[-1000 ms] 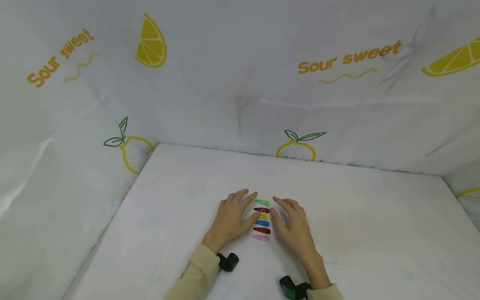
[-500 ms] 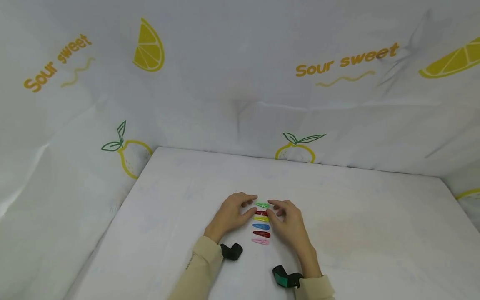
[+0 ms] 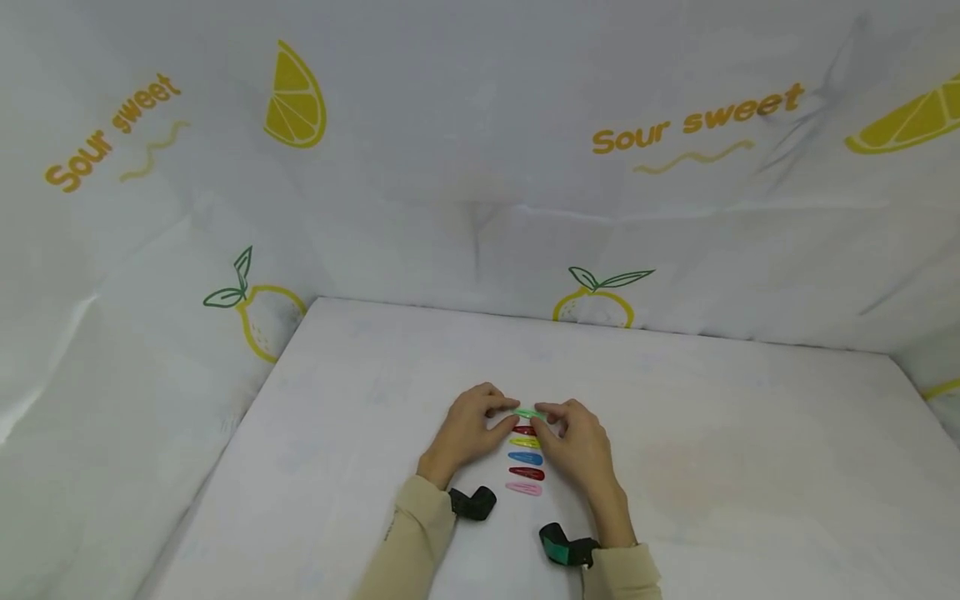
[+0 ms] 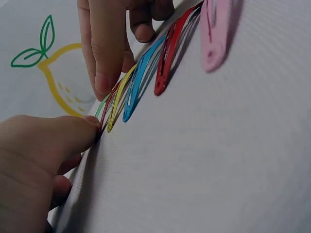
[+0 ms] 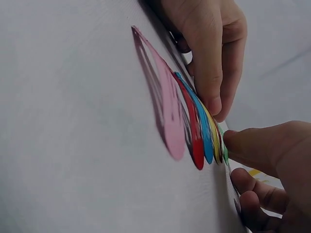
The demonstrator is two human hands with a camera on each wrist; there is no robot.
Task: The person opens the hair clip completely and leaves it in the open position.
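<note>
Several snap hair clips lie stacked in a column on the white table. From far to near they are green (image 3: 529,413), dark red (image 3: 525,431), yellow (image 3: 525,442), blue (image 3: 526,458), red (image 3: 527,473) and pink (image 3: 524,488). My left hand (image 3: 468,423) has its index finger and thumb at the left ends of the green and upper red clips. At their right ends are the index finger and thumb of my right hand (image 3: 581,442). A gap shows between thumb and index finger on each hand. Fingertips partly cover the two far clips in both wrist views.
White table surface (image 3: 735,450) spreads around the clips. A pale curtain (image 3: 450,150) printed with lemons rises behind the table's far edge and along its left side. A black wrist camera (image 3: 474,503) sits by the left cuff, another (image 3: 566,547) by the right cuff.
Both hands have drawn closer to the green clip's ends, index fingers and thumbs bending inward. The green clip has turned slightly more level. The nearer clips keep their places.
</note>
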